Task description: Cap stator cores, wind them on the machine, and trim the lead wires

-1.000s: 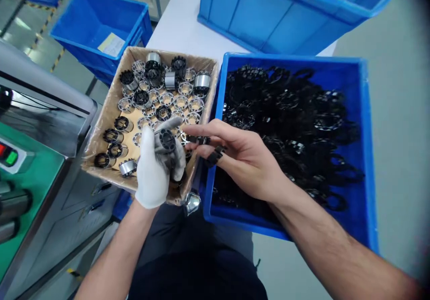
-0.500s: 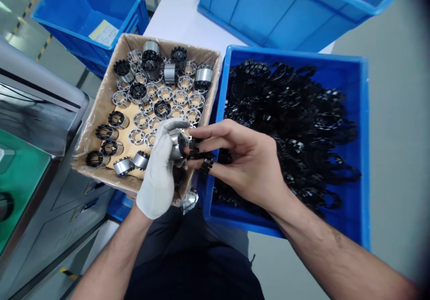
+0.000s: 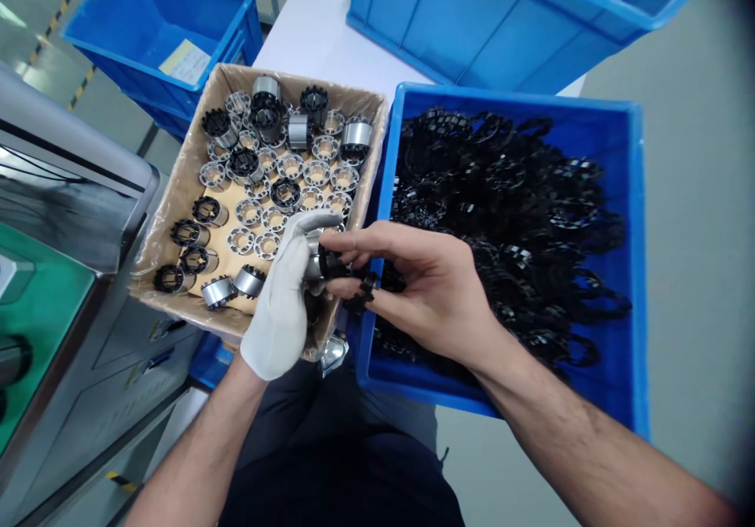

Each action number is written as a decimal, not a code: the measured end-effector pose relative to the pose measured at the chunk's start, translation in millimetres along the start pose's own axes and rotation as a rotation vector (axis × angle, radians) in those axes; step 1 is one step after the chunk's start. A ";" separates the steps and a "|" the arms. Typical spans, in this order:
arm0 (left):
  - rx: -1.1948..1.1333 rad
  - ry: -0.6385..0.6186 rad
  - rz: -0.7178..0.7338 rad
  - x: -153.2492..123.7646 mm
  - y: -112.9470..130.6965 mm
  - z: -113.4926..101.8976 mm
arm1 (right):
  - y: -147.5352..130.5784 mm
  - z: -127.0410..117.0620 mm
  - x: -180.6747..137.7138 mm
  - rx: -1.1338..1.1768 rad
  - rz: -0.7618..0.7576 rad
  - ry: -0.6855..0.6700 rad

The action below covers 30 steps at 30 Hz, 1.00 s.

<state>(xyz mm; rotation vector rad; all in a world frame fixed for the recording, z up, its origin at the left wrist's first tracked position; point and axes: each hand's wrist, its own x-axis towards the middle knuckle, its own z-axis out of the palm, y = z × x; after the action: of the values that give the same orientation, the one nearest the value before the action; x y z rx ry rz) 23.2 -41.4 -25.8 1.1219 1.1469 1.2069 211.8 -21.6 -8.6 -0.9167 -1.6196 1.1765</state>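
Observation:
My left hand [image 3: 279, 299], in a white glove, is wrapped round a silver slotted motor core [image 3: 312, 259] above the front right of the carton. Bare, my right hand [image 3: 433, 283] is closed on black plastic slotted rings. Its fingertips press one black ring [image 3: 331, 263] against the right end of the core; whether it is fully seated is hidden by the fingers. A second black ring [image 3: 366, 285] sits between the thumb and fingers. Similar silver cores [image 3: 317, 173] stand in the carton, several with black rings, such as the one at the front [image 3: 218, 292].
The plastic-lined carton [image 3: 177, 313] stands left of a blue bin [image 3: 637, 275] heaped with black rings [image 3: 507, 197]. Behind them, a larger blue crate [image 3: 448, 23] rests on the white table [image 3: 312, 31]. Another blue crate [image 3: 159, 8] holds a paper note. A grey machine [image 3: 118, 173] is at left.
My right hand has shifted slightly left, and its fingertips have brought the black ring against the core. The second ring has turned between thumb and fingers. My left hand has stayed nearly in place.

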 end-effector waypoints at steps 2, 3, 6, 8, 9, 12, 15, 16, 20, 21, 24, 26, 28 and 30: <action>-0.003 -0.007 -0.008 -0.2 1.0 0.5 | 0.3 -0.2 1.1 -0.009 -0.030 0.029; -0.007 -0.014 -0.007 -0.5 0.8 0.4 | 0.8 -0.2 1.2 -0.018 -0.037 0.038; -0.038 -0.023 0.009 -1.7 -1.9 -0.6 | 3.0 0.3 0.7 0.013 -0.013 0.033; -0.063 -0.023 0.000 -2.2 -4.5 -1.6 | 4.7 1.2 0.6 0.066 0.031 0.050; -0.069 -0.029 -0.006 -2.2 -5.5 -1.9 | 5.4 1.7 0.8 0.089 0.048 0.065; -0.069 -0.074 -0.001 -1.8 -5.4 -1.8 | 7.1 2.6 2.1 0.130 0.017 0.095; -0.054 -0.089 -0.025 -1.9 0.5 0.1 | 8.9 3.3 2.7 0.130 -0.017 0.119; -0.045 -0.087 -0.047 -2.2 3.2 0.8 | 9.8 3.6 2.6 0.128 -0.002 0.129; 0.022 -0.101 -0.027 -3.4 9.7 0.7 | 12.0 4.1 2.1 0.160 0.038 0.133; 0.042 -0.113 0.004 -3.5 9.6 0.0 | 11.6 3.5 2.6 0.161 0.024 0.122; 0.042 -0.123 0.031 -2.7 7.2 -2.0 | 6.7 -1.9 6.0 0.130 -0.022 0.091; -0.003 -0.085 -0.041 -0.8 7.0 -2.7 | 2.3 -8.5 9.0 0.096 0.003 0.088; -0.064 -0.011 -0.102 1.8 9.1 -3.5 | -0.8 -15.2 11.4 0.082 0.106 0.099; -0.133 0.087 -0.117 4.3 12.7 -4.6 | -1.4 -19.0 12.7 0.104 0.240 0.098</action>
<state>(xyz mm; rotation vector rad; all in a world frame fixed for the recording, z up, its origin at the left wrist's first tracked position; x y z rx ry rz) 17.6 -36.5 -13.7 0.8982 1.1632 1.2317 225.7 -4.8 -1.7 -1.1062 -1.3854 1.3438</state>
